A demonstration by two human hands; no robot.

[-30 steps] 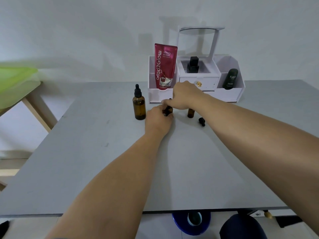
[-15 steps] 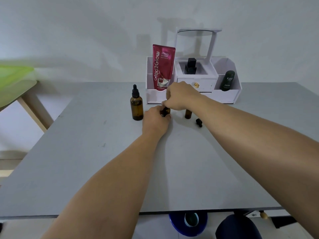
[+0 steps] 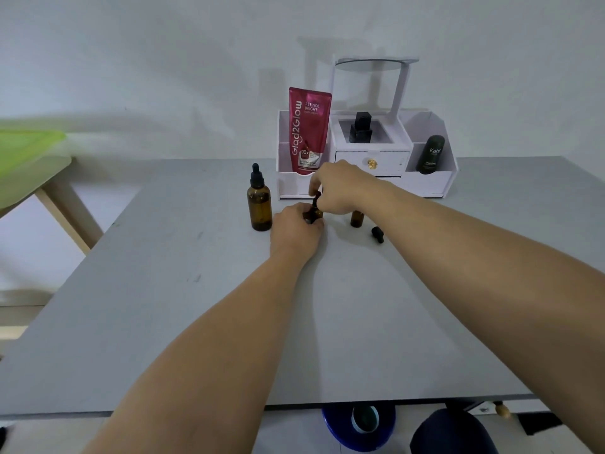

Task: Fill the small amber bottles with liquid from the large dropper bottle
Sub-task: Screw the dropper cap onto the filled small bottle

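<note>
Large amber glass dropper bottle with black rubber bulb [image 3: 259, 204] stands upright on the grey tabletop [image 3: 163, 290], capped and untouched, just left of both hands. No liquid has been drawn from it yet, as far as can be judged.

Left hand [image 3: 296, 232] rests on the table, fingers wrapped round the body of a small amber glass bottle [image 3: 311, 215]; bottle mostly hidden, only a dark sliver shows above the knuckles. Grip closed and steadying.

Right hand [image 3: 340, 188] sits above it, thumb and forefinger pinched narrow on that bottle's small black dropper cap [image 3: 316, 195]. Change against half a second ago: the cap was then buried between the two hands; now it stands clear above the left hand, right fingertips higher. Reads as the cap coming up off the neck. Whether it is fully free of the thread, cannot tell.

Second small amber bottle [image 3: 357, 219] stands upright, open, right of the hands, partly behind the right wrist. Its loose black cap [image 3: 377, 234] lies on its side near it. Both unchanged.

White cosmetics organiser [image 3: 432, 183] behind, against the wall, not involved.

Meaning: both small bottles nearly open; filling not begun. Next step likely setting this cap down, then reaching left.
</note>
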